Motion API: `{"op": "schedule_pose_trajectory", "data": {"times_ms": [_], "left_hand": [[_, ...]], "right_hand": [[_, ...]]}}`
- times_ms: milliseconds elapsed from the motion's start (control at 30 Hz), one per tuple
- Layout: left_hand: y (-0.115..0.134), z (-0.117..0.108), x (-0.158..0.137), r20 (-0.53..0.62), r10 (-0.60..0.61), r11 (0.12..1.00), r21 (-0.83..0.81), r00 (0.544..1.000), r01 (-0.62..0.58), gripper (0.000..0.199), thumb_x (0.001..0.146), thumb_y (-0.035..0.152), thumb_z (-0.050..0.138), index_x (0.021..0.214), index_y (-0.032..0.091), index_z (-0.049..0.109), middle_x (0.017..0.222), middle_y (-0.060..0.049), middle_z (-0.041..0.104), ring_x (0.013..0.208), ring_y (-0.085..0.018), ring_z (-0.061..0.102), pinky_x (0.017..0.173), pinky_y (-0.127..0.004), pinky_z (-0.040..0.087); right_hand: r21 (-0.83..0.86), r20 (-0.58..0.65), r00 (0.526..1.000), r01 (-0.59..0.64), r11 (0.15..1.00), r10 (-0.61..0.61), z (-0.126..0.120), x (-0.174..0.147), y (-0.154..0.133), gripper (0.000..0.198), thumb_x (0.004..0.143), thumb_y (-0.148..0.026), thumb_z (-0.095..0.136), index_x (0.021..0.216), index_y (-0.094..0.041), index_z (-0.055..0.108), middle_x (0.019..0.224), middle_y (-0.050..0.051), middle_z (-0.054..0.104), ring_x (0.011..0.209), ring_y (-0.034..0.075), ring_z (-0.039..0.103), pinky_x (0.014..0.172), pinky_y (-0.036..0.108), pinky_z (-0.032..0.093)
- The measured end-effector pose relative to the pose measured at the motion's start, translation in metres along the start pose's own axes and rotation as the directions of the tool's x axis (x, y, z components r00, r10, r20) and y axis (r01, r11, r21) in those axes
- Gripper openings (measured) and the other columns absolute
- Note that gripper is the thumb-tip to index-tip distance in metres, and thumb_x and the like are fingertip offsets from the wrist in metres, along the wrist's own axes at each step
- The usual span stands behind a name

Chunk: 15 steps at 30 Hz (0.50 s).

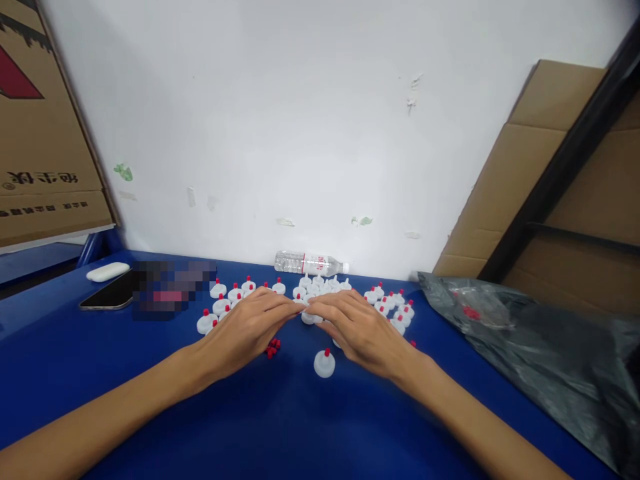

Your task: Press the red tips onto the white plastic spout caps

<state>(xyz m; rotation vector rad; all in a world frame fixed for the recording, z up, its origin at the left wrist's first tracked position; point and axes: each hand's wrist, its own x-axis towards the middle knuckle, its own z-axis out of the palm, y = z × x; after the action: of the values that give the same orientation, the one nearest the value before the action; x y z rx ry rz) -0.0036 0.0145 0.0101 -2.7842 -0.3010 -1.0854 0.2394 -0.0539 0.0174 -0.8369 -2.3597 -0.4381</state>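
Showing under the bent fingers (327,309) — a white cap (309,319) — whether gripped, I cannot tell

Solid blue on the table (300,427). White on the wall (250,133), small green patches (123,172) at far left and right of middle. Milky white on the lids (324,367), bright red on most tips (327,352); whitish tips in the far middle cluster (315,289). Red on the loose caps (273,348), near middle. Clear bottle (289,261), red-and-white label (314,264). Left: white oval case (107,271), black phone (107,293), brown box (55,133) with black lettering (43,178), red shape (17,77). Right: brown cardboard (505,173), black post (563,167), dark grey plastic sheet (540,373).
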Motion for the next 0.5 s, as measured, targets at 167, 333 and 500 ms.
{"op": "schedule_pose_trajectory", "data": {"times_ms": [167,333,500], "left_hand": [[-0.002,0.003,-0.001,-0.014,-0.033,0.999,0.014,0.999,0.034,0.029,0.103,0.012,0.047,0.13,0.02,0.054,0.103,-0.005,0.074,0.087,-0.018,0.066,0.079,-0.035,0.046],[0.0,0.003,0.001,0.017,-0.084,0.996,0.032,0.996,0.083,0.02,0.106,0.019,0.044,0.119,0.019,0.06,0.108,-0.006,0.073,0.094,-0.019,0.066,0.085,-0.037,0.044],[0.008,0.001,0.002,0.055,-0.132,0.991,-0.027,0.99,0.134,0.024,0.106,0.018,0.037,0.106,0.017,0.061,0.096,-0.006,0.071,0.086,-0.019,0.061,0.084,-0.037,0.043]], "right_hand": [[0.056,-0.057,0.998,0.008,0.998,-0.005,0.004,0.0,-0.004,0.037,0.096,-0.001,0.047,0.126,-0.021,0.051,0.134,0.007,0.065,0.127,0.017,0.058,0.105,0.037,0.052],[-0.033,-0.107,0.992,0.059,0.998,-0.062,0.003,0.001,-0.008,0.031,0.095,0.0,0.043,0.115,-0.021,0.054,0.134,0.009,0.066,0.126,0.019,0.059,0.102,0.038,0.057],[-0.066,-0.129,0.988,0.082,0.994,-0.09,0.002,0.002,-0.011,0.028,0.092,0.003,0.041,0.102,-0.019,0.056,0.13,0.012,0.067,0.123,0.02,0.061,0.098,0.036,0.058]]}}
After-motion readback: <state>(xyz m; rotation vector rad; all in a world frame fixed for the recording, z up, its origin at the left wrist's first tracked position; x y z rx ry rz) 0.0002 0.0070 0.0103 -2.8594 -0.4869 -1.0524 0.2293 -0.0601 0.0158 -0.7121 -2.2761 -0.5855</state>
